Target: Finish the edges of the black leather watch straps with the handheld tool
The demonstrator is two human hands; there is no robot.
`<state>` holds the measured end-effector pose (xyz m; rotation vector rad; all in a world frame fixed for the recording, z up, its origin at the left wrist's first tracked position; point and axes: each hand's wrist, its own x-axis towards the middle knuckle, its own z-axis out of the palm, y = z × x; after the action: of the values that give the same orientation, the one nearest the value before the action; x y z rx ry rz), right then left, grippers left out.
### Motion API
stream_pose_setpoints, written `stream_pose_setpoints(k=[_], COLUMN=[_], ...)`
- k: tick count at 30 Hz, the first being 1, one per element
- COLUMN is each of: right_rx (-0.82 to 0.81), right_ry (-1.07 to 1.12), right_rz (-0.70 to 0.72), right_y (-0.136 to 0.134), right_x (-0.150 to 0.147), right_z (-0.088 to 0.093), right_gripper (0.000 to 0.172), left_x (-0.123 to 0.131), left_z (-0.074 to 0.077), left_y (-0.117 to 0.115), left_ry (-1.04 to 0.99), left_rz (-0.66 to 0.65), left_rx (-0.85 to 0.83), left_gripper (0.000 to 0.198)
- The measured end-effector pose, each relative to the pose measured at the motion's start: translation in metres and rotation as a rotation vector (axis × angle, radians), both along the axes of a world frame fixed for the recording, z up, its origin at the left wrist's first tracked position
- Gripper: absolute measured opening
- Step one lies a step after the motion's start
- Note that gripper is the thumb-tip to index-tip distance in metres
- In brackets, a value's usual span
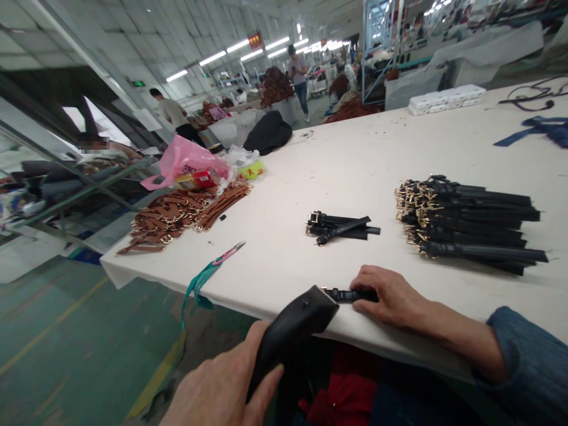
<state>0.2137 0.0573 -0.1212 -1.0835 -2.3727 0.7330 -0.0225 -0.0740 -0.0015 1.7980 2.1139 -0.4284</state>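
Hands meet at the near edge of a long white work table (284,260) on a factory floor. In the lower centre of the frame, the right hand (390,296), reaching in from a blue denim sleeve (528,361), lies with its fingers curled over a narrow black leather strap (348,294), pinning it flat against the tabletop. One short end shows beyond the fingertips. At the bottom edge, the left hand (222,387) is clenched around the lower part of a smooth black paddle-shaped object (293,322), whose broad end rests on the table lip just beside the strap's free end; what the object is cannot be told. The strap looks light, thin and limp, with a smooth face that would probably slide on the table. It would likely be best pinched near an end, or held flat under the fingers as it is here, since it would sag if lifted by the middle. A small bundle of black buckled straps (339,228) lies mid-frame, and a large stack of black straps with gold buckles (470,228) sits at right. At left are a heap of brown leather straps (186,216), a pink plastic bag (186,160) and pink-handled snips on a green ribbon (228,253). Other workers stand among benches in the upper background.
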Motion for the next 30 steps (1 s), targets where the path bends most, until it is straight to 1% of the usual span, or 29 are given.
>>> stream_pose_setpoints(k=[2,4,7,10,13,17,19,21,23,25,26,30], right_rx=[-0.002,-0.001,0.004,0.021,0.034,0.011,0.016,0.068,0.165,0.252,0.271,0.214], right_ry=[0.014,0.014,-0.01,-0.031,-0.033,-0.002,0.029,0.049,0.045,0.029,0.028,0.097], right_rz=[-0.009,-0.005,-0.006,-0.004,0.018,-0.011,-0.025,-0.028,-0.018,0.028,0.061,0.18], right_y=[0.0,0.0,0.0,-0.002,-0.005,-0.007,-0.007,-0.006,-0.005,-0.002,-0.001,0.004], right_x=[-0.001,-0.001,-0.001,-0.003,-0.005,-0.007,-0.008,-0.008,-0.007,-0.006,-0.005,0.003], right_z=[-0.003,-0.004,-0.001,0.003,0.003,0.0,-0.001,-0.001,-0.001,-0.002,-0.003,-0.007], right_gripper=[0.016,0.015,0.015,0.02,0.022,0.015,0.013,0.011,0.012,0.013,0.013,0.013], left_x=[0.002,0.005,0.009,0.01,0.004,-0.007,-0.012,-0.016,-0.018,-0.018,-0.017,-0.007], left_z=[-0.004,-0.011,-0.019,-0.022,-0.022,-0.018,-0.013,-0.007,-0.002,0.0,0.001,0.001], left_y=[0.011,0.023,0.039,0.045,0.041,0.026,0.018,0.011,0.006,0.003,0.003,0.005], left_ry=[0.032,0.066,0.053,0.037,0.016,0.016,-0.031,-0.094,-0.138,-0.146,-0.142,-0.119], left_rz=[-0.027,-0.045,-0.063,-0.071,-0.054,-0.009,0.001,0.019,0.047,0.065,0.065,0.017], left_rx=[0.095,0.145,0.187,0.193,0.175,0.142,0.127,0.119,0.109,0.107,0.107,0.106], left_gripper=[0.032,0.035,0.034,0.032,0.034,0.04,0.037,0.03,0.026,0.026,0.026,0.03])
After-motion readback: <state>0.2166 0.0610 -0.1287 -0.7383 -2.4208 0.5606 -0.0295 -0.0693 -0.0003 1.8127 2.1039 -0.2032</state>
